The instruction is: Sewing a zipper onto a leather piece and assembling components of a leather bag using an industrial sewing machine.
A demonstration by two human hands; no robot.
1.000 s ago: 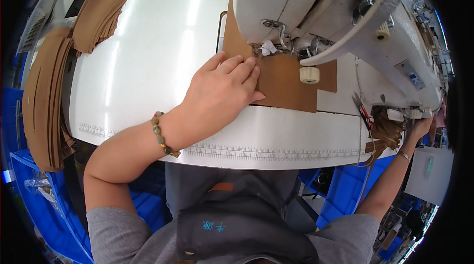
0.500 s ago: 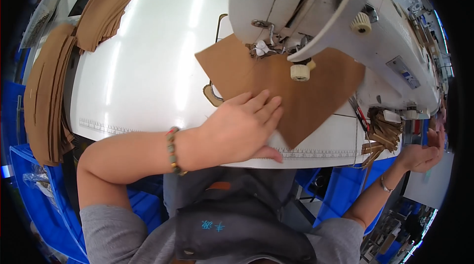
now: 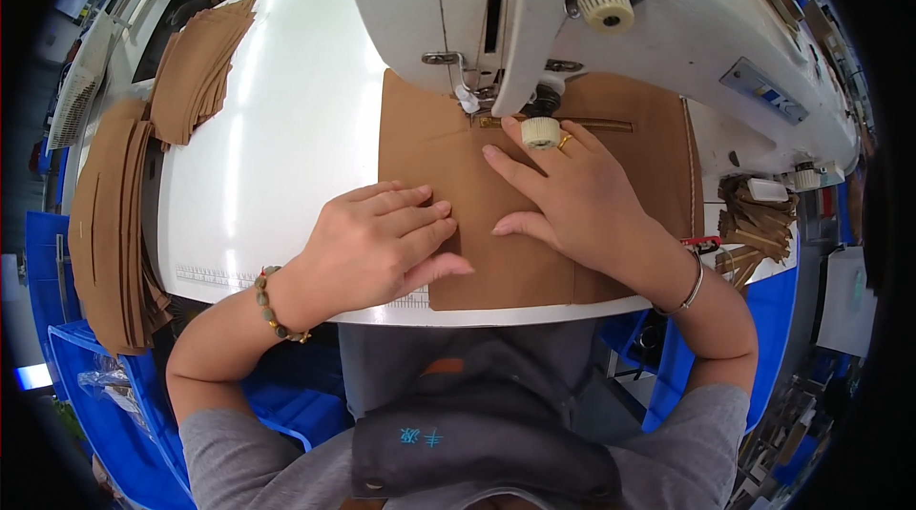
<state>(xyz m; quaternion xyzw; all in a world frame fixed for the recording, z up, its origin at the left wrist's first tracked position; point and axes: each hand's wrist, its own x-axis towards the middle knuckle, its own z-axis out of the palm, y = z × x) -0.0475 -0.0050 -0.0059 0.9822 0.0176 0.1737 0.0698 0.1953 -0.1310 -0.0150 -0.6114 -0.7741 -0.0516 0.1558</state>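
A brown fabric panel (image 3: 506,271) lies under the head of a white sewing machine (image 3: 649,62). A slot with a zipper-like strip (image 3: 601,124) runs across its upper part, just right of the needle area. My left hand (image 3: 386,238) rests on the panel's left side, palm down, fingers stretched out. On the right part of the panel my right hand (image 3: 572,195) lies flat with its fingers spread, the fingertips close to the machine's presser area and white knob (image 3: 541,132). Neither hand grips anything. The machine head partly hides the panel's far edge.
Two stacks of brown fabric pieces, a near stack (image 3: 110,233) and a far stack (image 3: 205,66), lie at the left. Brown scraps (image 3: 754,224) and a red-handled tool (image 3: 702,244) are on the right. Blue bins (image 3: 105,367) stand below the white table (image 3: 286,138).
My right hand has come from the far right onto the fabric. The panel has turned square to the table edge, showing its slot. My left hand has shifted left, still on the panel.
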